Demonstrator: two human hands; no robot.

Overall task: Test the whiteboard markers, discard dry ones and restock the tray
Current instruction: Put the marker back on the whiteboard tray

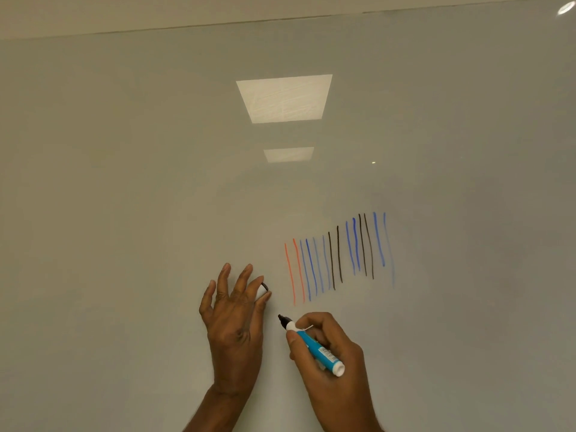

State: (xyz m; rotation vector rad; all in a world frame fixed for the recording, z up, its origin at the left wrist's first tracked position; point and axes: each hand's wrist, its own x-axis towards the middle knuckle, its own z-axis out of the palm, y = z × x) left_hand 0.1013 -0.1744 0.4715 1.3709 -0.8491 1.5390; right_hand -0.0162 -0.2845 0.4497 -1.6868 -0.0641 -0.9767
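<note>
My right hand (327,363) grips an uncapped marker (314,346) with a blue and white barrel; its black tip points up and left, just off the whiteboard (156,182). My left hand (237,322) is raised beside it, pinching the marker's cap (261,289) between thumb and forefinger while the other fingers spread out. Above and to the right of the tip, the board carries a row of several vertical test strokes (338,255) in red, blue and black, some of them faint.
The glossy whiteboard fills almost the whole view and reflects two ceiling light panels (285,98). Its top edge (280,21) runs across the upper part of the view. No tray shows.
</note>
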